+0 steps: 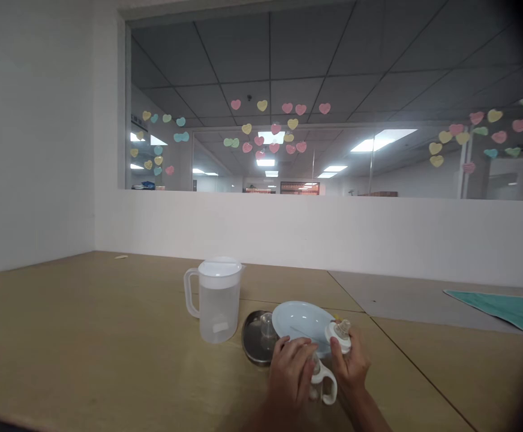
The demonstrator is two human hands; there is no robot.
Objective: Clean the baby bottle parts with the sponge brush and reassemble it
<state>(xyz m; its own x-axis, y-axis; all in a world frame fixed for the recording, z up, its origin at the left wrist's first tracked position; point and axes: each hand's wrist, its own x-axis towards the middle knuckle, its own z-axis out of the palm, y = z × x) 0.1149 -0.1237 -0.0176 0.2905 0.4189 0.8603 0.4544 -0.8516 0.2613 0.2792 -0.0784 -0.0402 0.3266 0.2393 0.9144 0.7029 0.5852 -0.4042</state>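
My right hand (354, 363) is closed on a baby bottle nipple with a white screw collar (339, 336), pinched between thumb and fingers. My left hand (291, 366) curls round a clear baby bottle with white side handles (333, 387), which stands on the table. Its fingers cover most of the bottle, and one curved handle sticks out to the right. Just beyond both hands sits a pale blue oval bowl (300, 315) with something thin lying in it. At its left, a clear dome-shaped cap (268, 327) lies in a metal tray (251, 351).
A lidded translucent pitcher (219, 300) with liquid in it stands left of the tray on the wooden table (86, 348). A teal cloth (508, 309) lies at the far right. Behind the table rises a white wall (288, 231) with a window above.
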